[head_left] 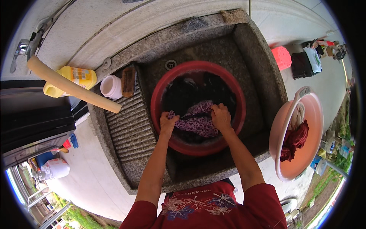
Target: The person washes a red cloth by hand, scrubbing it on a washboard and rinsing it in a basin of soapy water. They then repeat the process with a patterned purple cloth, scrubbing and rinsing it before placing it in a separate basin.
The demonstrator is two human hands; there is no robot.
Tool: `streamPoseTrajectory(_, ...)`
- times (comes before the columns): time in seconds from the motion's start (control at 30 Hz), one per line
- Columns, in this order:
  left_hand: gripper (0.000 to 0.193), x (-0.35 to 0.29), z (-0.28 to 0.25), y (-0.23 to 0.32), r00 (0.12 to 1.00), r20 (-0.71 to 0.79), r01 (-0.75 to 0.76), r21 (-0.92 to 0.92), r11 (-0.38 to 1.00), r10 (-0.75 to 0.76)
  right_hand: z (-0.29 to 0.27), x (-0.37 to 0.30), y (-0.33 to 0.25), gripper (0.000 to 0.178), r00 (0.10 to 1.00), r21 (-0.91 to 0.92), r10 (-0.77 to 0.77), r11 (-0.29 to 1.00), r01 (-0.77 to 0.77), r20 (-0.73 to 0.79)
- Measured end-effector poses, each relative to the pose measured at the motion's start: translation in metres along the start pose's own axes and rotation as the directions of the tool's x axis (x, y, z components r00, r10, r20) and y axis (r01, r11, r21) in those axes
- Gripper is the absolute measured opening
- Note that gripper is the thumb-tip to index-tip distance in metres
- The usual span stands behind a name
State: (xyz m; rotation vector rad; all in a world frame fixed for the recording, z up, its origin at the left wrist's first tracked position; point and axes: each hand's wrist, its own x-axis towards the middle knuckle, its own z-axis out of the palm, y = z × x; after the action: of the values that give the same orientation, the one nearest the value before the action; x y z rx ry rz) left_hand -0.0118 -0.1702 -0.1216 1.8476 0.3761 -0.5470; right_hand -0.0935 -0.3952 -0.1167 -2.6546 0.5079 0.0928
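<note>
A red round basin (241,114) stands in the stone sink, filled with dark water and dark soaked cloth. Over the water I stretch a purple-and-black patterned cloth (197,125) between both hands. My left hand (167,124) is closed on its left end, near the basin's left side. At the right end, my right hand (221,116) grips the cloth with bent fingers. The cloth's middle sags onto the dark contents. Its exact garment kind cannot be made out.
Left of the basin is a ribbed stone washboard (131,129), with a brush (129,81) and a white-pink tub (111,87) above it. A beige hose (72,83) crosses before a yellow jug (82,76). On the right, a pink basin (314,141) holds dark red and pale cloths.
</note>
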Motion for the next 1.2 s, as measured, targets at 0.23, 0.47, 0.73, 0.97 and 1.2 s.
streamPoseTrajectory(0.23,0.019,-0.007,-0.01,0.011,1.0,0.003,-0.014,-0.623,0.782,0.02,-0.02,0.008,-0.006,0.017,0.914,0.475,0.242,0.877,-0.063,-0.326)
streamPoseTrajectory(0.47,0.03,-0.006,-0.012,0.018,1.0,0.004,-0.02,-0.627,0.779,0.029,0.019,-0.01,-0.007,0.026,0.998,0.106,0.037,0.994,-0.032,-0.049)
streamPoseTrajectory(0.73,0.028,-0.012,-0.022,0.04,0.985,0.061,-0.099,-0.576,0.811,0.164,0.036,-0.002,0.016,0.013,0.983,0.366,0.168,0.921,-0.131,-0.07)
streamPoseTrajectory(0.97,0.026,-0.02,-0.045,0.066,0.884,-0.077,-0.467,-0.104,0.878,0.461,-0.079,0.031,-0.029,0.007,0.969,0.864,0.211,0.503,0.004,-0.127)
streamPoseTrajectory(1.2,0.028,-0.033,-0.058,0.134,0.738,-0.313,-0.646,-0.073,0.76,0.597,-0.171,0.061,-0.054,0.005,0.94,0.89,0.142,0.392,0.234,-0.31)
